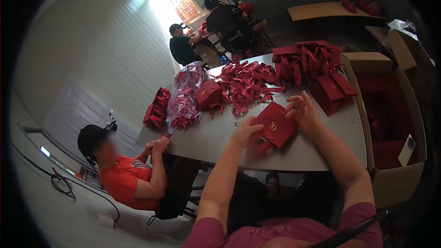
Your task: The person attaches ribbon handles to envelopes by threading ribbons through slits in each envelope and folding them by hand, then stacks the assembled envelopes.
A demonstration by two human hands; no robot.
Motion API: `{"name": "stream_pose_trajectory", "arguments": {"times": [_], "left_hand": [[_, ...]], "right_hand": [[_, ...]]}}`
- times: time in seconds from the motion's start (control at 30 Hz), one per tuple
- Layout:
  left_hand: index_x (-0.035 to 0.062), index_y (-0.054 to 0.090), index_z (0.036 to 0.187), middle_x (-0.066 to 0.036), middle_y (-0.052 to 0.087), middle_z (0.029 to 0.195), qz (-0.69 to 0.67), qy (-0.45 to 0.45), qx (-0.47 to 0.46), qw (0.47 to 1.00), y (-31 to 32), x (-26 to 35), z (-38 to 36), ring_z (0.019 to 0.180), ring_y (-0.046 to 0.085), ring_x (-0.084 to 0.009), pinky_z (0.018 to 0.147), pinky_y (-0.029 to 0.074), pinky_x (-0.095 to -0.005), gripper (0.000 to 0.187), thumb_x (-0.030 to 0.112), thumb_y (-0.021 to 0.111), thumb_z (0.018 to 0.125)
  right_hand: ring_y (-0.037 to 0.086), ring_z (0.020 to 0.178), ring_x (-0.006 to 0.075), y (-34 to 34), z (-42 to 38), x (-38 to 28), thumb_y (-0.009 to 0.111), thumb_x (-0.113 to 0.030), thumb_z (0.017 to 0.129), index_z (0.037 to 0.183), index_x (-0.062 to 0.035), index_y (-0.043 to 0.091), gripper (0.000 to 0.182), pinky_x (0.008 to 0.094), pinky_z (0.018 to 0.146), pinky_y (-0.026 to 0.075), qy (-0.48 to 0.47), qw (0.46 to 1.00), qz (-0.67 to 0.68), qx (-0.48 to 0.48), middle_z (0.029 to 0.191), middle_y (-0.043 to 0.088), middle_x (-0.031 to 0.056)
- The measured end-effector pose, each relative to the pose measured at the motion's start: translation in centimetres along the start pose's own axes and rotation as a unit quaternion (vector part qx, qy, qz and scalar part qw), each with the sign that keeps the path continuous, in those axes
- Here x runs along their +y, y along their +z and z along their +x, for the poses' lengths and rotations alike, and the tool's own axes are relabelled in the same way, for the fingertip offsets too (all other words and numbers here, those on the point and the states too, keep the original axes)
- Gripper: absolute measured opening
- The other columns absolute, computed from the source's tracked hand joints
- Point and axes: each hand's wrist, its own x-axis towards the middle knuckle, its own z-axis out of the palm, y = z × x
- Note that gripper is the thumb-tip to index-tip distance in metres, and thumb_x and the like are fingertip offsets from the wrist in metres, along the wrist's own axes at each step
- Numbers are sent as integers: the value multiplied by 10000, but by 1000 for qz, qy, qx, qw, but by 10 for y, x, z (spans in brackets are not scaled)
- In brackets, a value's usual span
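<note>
A small dark-red paper gift bag (pixel 276 121) with a gold emblem is held above the near part of the table. My left hand (pixel 245 132) grips its left edge, with the thumb on the front face. A red ribbon (pixel 262 149) hangs blurred beneath that hand. At the bag's right side, my right hand (pixel 304 114) has its fingers apart and slightly curled; whether it touches the bag is hard to make out. Loose red ribbons (pixel 248 80) lie heaped beyond the bag. Another red bag (pixel 333 93) lies to the right of my right hand.
Stacked red bags (pixel 305 62) stand at the table's back right. Ribbons in a plastic bag (pixel 185 94) sit at the left. An open cardboard box (pixel 395 174) with red contents and a phone (pixel 406 150) adjoins the table. A co-worker (pixel 133 179) sits left; two people work behind.
</note>
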Motion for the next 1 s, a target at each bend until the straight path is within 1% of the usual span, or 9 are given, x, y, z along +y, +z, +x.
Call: {"name": "stream_pose_trajectory", "arguments": {"times": [0.07, 0.17, 0.33, 0.4, 0.47, 0.63, 0.7, 0.8, 1.0], "left_hand": [[30, 506, 1141, -85, 655, 998, -39, 32, 20, 999, 15, 3, 3, 800, 665, -162, 642, 529, -259, 333, -12, 664, 851], [30, 481, 1147, -122, 650, 1072, -38, 44, -5, 998, 15, 8, 22, 901, 694, -228, 800, 590, -347, 314, -53, 625, 879], [60, 463, 1161, -117, 659, 1065, -59, 101, 10, 993, 21, 29, 53, 881, 699, -219, 700, 589, -308, 326, -51, 608, 890], [72, 450, 1169, -116, 661, 1062, -65, 124, 5, 990, 12, 27, 67, 874, 701, -217, 661, 584, -296, 333, -48, 599, 897], [88, 424, 1183, -102, 663, 1030, -106, 159, -9, 982, 18, 27, 79, 848, 703, -212, 595, 569, -282, 336, -32, 583, 914], [95, 417, 1238, -94, 602, 1182, -144, 136, -28, 980, 29, 20, 88, 1034, 640, -199, 861, 551, -332, 349, -5, 563, 938], [92, 410, 1262, -86, 581, 1215, -146, 129, -58, 979, 27, 9, 89, 1074, 615, -174, 915, 517, -303, 377, -3, 572, 936], [69, 384, 1210, -68, 603, 1113, -171, 143, -43, 974, 36, 8, 77, 1022, 612, -147, 876, 520, -286, 436, 7, 669, 886], [55, 417, 1212, -34, 600, 1026, -35, 170, -12, 985, 41, 10, 62, 851, 582, -93, 737, 496, -245, 472, 50, 722, 852]], "right_hand": [[663, 695, 213, 2, 0, -3, 404, -566, 981, 1045, -40, 593, 562, 333, 710, 548, -27, 999, 26, 24, 815, 653, 117], [648, 667, 201, -3, 1, -6, 425, -528, 987, 1045, -46, 602, 517, 327, 696, 545, -84, 992, 54, 78, 797, 644, 101], [622, 721, 179, -10, -1, -9, 501, -448, 974, 1070, -52, 581, 415, 309, 725, 506, -124, 983, 67, 114, 858, 636, 82], [605, 906, 135, -1, 0, -4, 553, -391, 957, 1193, -62, 554, 405, 278, 809, 465, -145, 938, -83, 304, 1038, 622, 55], [578, 992, 128, -4, 2, 3, 570, -364, 948, 1256, -61, 524, 435, 283, 855, 447, -116, 954, -110, 253, 1135, 595, 48], [577, 1074, 143, 22, -3, 11, 603, -288, 929, 1327, -37, 506, 480, 313, 928, 442, -38, 980, -143, 136, 1237, 595, 57], [602, 1090, 188, 10, -11, 6, 596, -187, 936, 1313, 3, 509, 431, 345, 966, 462, 58, 956, -274, 88, 1247, 610, 72], [622, 1012, 163, 12, -10, 1, 600, -157, 925, 1243, -7, 576, 353, 310, 912, 482, 56, 958, -267, 86, 1129, 660, 73], [627, 1045, 203, 4, -9, -1, 565, -116, 947, 1278, -8, 542, 348, 346, 918, 501, 44, 971, -228, 55, 1183, 639, 96]]}}
